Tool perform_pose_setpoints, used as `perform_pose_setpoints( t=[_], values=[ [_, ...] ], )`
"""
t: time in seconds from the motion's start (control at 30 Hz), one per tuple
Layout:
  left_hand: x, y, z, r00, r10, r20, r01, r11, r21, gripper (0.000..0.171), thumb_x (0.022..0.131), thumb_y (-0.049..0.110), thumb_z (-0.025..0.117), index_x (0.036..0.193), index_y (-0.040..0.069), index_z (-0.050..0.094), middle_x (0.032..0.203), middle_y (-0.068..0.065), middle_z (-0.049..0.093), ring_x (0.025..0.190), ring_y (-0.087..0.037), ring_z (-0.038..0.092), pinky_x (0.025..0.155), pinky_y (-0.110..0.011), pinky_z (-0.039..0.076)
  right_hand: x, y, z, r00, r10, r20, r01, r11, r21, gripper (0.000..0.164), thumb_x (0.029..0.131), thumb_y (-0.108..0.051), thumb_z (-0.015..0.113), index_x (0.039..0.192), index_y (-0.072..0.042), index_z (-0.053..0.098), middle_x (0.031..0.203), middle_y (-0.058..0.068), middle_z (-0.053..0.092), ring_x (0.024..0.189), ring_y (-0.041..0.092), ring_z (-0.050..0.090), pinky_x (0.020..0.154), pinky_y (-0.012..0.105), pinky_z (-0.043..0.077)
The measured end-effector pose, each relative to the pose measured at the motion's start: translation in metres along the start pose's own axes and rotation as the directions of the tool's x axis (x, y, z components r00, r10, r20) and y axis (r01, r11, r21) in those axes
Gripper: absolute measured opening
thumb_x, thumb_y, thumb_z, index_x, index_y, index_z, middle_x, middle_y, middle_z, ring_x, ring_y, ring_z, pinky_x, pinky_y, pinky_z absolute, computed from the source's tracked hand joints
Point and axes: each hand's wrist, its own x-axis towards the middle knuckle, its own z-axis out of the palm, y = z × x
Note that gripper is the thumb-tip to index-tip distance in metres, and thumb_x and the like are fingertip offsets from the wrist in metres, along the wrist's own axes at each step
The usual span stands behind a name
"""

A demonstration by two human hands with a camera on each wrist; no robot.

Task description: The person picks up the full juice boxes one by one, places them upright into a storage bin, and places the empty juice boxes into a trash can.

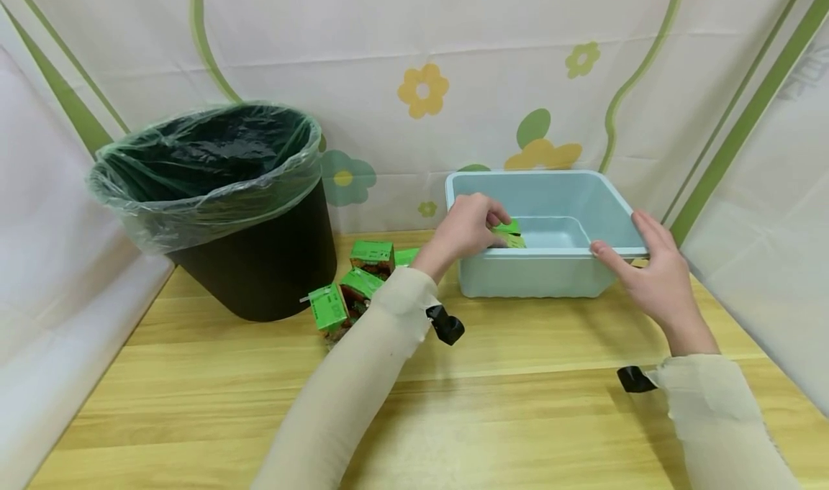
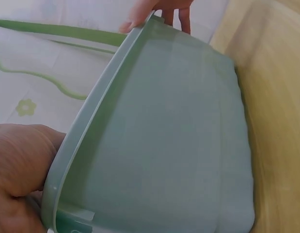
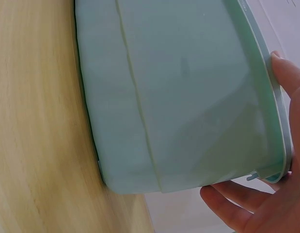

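My left hand (image 1: 469, 227) reaches over the near left rim of a pale blue-green plastic bin (image 1: 537, 278). Its finger and thumb close about a small green carton (image 1: 512, 227) inside, mostly hidden by the hand and the wall. At the bin's near right corner, my right hand (image 1: 657, 281) grips the rim, with the thumb on the front edge and fingers round the side. In the right wrist view that hand's fingers (image 3: 227, 201) touch the bin's end wall. The bin stands upright on the wooden table.
Several green-topped cartons with brown sides (image 1: 330, 306) cluster left of the bin, partly behind my left forearm. Farther left stands a black trash can (image 1: 272, 260) lined with a translucent green bag (image 1: 214, 213). A flower-printed curtain (image 1: 369, 37) encloses the table (image 1: 492, 418).
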Motion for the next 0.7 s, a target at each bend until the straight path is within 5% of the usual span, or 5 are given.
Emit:
perform_pose_setpoints(
  t=[0.23,0.37,0.47,0.57,0.7],
  values=[
    [-0.013,0.001,0.003,0.995,-0.008,-0.102,-0.003,0.994,-0.108,0.031,0.094,0.015,0.082,0.124,0.012,0.079,0.121,-0.004,0.078,0.115,-0.018,0.07,0.1,-0.03,0.057,0.0,0.002,0.001,1.0,-0.005,-0.005,0.005,1.0,-0.006,0.095,0.101,-0.051,0.065,0.172,-0.014,0.013,0.181,0.011,0.005,0.165,0.048,0.005,0.125,0.078,0.009],
    [-0.027,0.006,0.001,0.972,-0.057,-0.227,0.007,0.976,-0.217,0.03,0.095,0.015,0.081,0.125,0.014,0.078,0.122,-0.003,0.077,0.118,-0.021,0.07,0.096,-0.028,0.059,-0.001,0.003,0.001,1.0,-0.005,-0.006,0.004,1.0,-0.007,0.095,0.101,-0.051,0.065,0.172,-0.014,0.013,0.181,0.011,0.005,0.165,0.048,0.005,0.125,0.078,0.009],
    [-0.038,0.01,-0.002,0.93,-0.107,-0.351,-0.014,0.946,-0.325,0.031,0.094,0.014,0.082,0.125,0.013,0.078,0.121,-0.003,0.077,0.117,-0.02,0.07,0.091,-0.024,0.06,-0.001,0.002,0.001,1.0,-0.006,-0.007,0.006,1.0,-0.009,0.095,0.102,-0.051,0.065,0.172,-0.014,0.013,0.181,0.01,0.004,0.165,0.048,0.005,0.125,0.078,0.009],
    [-0.051,0.01,-0.006,0.871,-0.164,-0.463,-0.046,0.912,-0.408,0.036,0.093,0.014,0.083,0.127,0.012,0.076,0.125,-0.005,0.075,0.116,-0.02,0.069,0.09,-0.024,0.06,0.0,0.002,0.001,1.0,-0.007,-0.007,0.007,1.0,-0.006,0.095,0.102,-0.051,0.065,0.172,-0.014,0.013,0.181,0.01,0.004,0.165,0.048,0.005,0.125,0.078,0.009],
    [-0.067,0.007,-0.011,0.797,-0.272,-0.539,-0.036,0.869,-0.493,0.045,0.092,0.015,0.084,0.135,0.016,0.071,0.133,-0.001,0.071,0.121,-0.018,0.065,0.098,-0.031,0.057,0.0,0.002,0.001,1.0,-0.007,-0.006,0.007,1.0,-0.003,0.095,0.102,-0.051,0.065,0.172,-0.014,0.013,0.181,0.011,0.005,0.165,0.047,0.004,0.125,0.078,0.009]
  ],
)
